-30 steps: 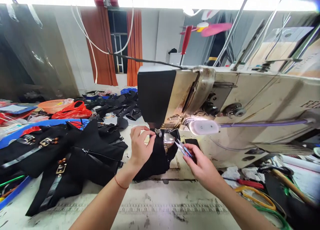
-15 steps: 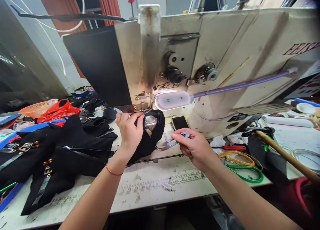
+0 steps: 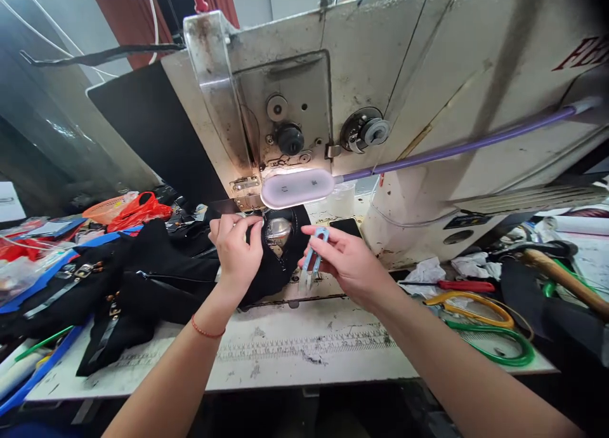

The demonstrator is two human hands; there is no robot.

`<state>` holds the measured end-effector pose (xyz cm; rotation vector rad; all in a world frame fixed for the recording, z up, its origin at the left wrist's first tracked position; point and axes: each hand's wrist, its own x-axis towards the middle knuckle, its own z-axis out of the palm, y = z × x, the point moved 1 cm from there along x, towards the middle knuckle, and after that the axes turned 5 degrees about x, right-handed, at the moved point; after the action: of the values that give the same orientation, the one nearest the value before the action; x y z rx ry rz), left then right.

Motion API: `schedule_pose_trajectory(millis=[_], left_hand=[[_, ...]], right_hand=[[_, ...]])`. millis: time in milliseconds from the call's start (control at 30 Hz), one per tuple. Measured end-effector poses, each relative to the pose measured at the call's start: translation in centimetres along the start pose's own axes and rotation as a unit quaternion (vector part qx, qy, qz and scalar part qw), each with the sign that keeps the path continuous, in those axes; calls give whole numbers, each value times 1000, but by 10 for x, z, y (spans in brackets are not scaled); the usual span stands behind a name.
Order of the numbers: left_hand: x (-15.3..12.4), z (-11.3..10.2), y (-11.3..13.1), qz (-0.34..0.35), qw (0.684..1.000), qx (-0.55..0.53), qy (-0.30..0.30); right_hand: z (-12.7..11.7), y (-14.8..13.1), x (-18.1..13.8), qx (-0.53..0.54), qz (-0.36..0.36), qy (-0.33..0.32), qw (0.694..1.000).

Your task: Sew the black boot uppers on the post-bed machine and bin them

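A black fabric piece (image 3: 297,235) with a zipper edge sits under the head of the sewing machine (image 3: 409,57), and bare metal shows through its opening. Beside that opening is my left hand (image 3: 236,251), thumb and fingertips pinched together at the fabric's left side. Whatever lies in the pinch is too small to make out. My right hand (image 3: 349,263) is closed around light blue thread snips (image 3: 314,254), their blades pointing down in front of the fabric. A lit oval lamp (image 3: 298,189) on a purple stem hangs just above both hands.
More black pieces with zippers and buckled straps (image 3: 162,292) lie at left, near a red plastic bag (image 3: 140,211). To the right are yellow-handled scissors (image 3: 471,305), a green-handled pair (image 3: 504,343) and a wooden handle (image 3: 566,279). A phone (image 3: 346,227) lies behind my right hand.
The view has shifted and tilted. My right hand has moved left, nearer the fabric, and the snips now point downward rather than leftward. My left hand stays beside the opening, fingers pinched.
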<state>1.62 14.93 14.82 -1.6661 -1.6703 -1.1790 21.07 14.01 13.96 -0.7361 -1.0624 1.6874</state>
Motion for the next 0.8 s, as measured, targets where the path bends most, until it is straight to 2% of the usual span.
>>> schedule_pose_trajectory(millis=[67, 133, 233, 367, 500, 633, 733, 800], left_hand=[[-3, 0, -3, -29, 999, -19, 23], [-4, 4, -10, -80, 994, -69, 17], [0, 15, -22, -119, 978, -160, -56], [2, 21, -29, -74, 962, -225, -140], [-4, 20, -32, -43, 953, -240, -178], [-6, 21, -37, -30, 950, -244, -195], [-6, 22, -39, -31, 951, -255, -173], [-6, 22, -37, -29, 952, -267, -145]], right_hand=[[4, -3, 16, -18, 18, -46, 999], [5, -6, 38, -39, 15, -36, 998], [0, -11, 72, -59, -2, 40, 997], [-2, -11, 97, -74, 6, 54, 996], [0, -8, 90, -73, -8, 74, 995], [8, -14, 66, -83, 21, 45, 995], [18, -21, 57, -106, 43, 5, 993], [24, -23, 58, -125, 44, 1, 991]])
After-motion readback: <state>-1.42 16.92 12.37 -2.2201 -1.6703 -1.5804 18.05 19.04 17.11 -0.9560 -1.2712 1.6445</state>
